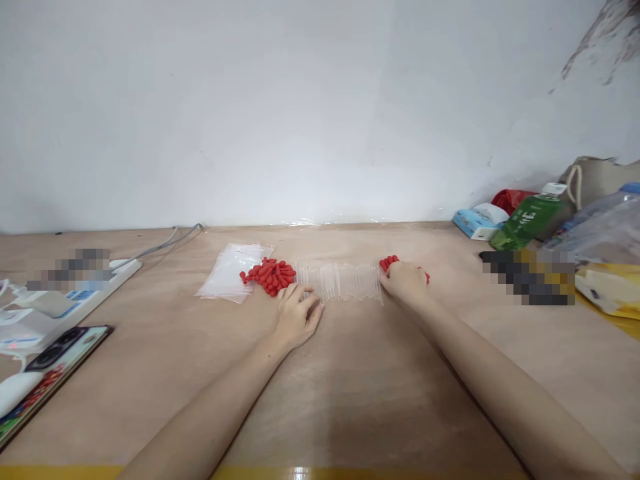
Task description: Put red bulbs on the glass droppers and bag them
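A row of several clear plastic tubes (345, 280) lies across the middle of the wooden table (350, 387). My left hand (296, 315) rests at the row's left end, fingers curled down on the tubes. A pile of small red caps (270, 275) sits just beyond that hand, beside a flat clear plastic bag (230, 272). My right hand (406, 280) is closed at the row's right end, over a second small cluster of red caps (389, 262). Whether it holds a cap I cannot make out.
A white power strip (85, 290) with a grey cable, a phone (47, 373) and a white mouse (17, 390) lie at the left. At the right stand a tissue pack (477, 221), a green packet (530, 220), a plastic bottle (600, 227) and a beige bag (600, 177). A white wall rises behind.
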### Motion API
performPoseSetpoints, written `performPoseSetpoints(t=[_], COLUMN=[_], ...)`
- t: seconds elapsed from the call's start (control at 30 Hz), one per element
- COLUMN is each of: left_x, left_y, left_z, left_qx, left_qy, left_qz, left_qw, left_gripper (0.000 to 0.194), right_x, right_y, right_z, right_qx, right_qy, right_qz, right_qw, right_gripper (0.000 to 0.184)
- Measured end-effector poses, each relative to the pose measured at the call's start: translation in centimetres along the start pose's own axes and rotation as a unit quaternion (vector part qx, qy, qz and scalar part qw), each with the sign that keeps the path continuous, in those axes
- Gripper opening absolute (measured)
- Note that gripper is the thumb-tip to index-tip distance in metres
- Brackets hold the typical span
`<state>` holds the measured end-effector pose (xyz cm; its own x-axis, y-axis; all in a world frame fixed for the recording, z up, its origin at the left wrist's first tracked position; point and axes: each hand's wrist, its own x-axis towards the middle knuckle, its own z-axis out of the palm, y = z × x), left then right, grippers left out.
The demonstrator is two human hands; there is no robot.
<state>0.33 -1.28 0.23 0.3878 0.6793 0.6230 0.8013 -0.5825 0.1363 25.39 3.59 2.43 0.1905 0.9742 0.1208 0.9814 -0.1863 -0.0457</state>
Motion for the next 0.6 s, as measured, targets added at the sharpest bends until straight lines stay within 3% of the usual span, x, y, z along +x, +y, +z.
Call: performPoseSetpoints(t=[0.13, 0.3, 0.43, 0.6], left_x=[0.3, 1.0, 1.1, 1.1], left_y=[-0.7, -3.4, -5.0, -5.3], left_z=[-0.3, -1.1, -0.9, -0.3], left_qx=[0.067, 0.119, 0.127, 0.146], left_qy=[0.042, 0.095, 0.085, 0.089], left_qz=[-0.056, -0.141, -0.146, -0.112], left_qw=[0.995, 0.978, 0.977, 0.979], left_gripper=[0.014, 0.015, 0.021, 0.017], right_x=[-0.4, -0.5, -0.7, -1.8], right_y=[-0.9, -1.0, -1.0, -2.1], right_z=[0.1, 0.8, 1.1, 1.5], right_qx=[-0.021, -0.013, 0.0, 0.013], right_qy=[0.005, 0.031, 0.142, 0.267], right_qz=[0.005, 0.021, 0.005, -0.077], right_qw=[1.0, 0.999, 0.99, 0.961], right_gripper=[0.032, 0.031, 0.032, 0.025])
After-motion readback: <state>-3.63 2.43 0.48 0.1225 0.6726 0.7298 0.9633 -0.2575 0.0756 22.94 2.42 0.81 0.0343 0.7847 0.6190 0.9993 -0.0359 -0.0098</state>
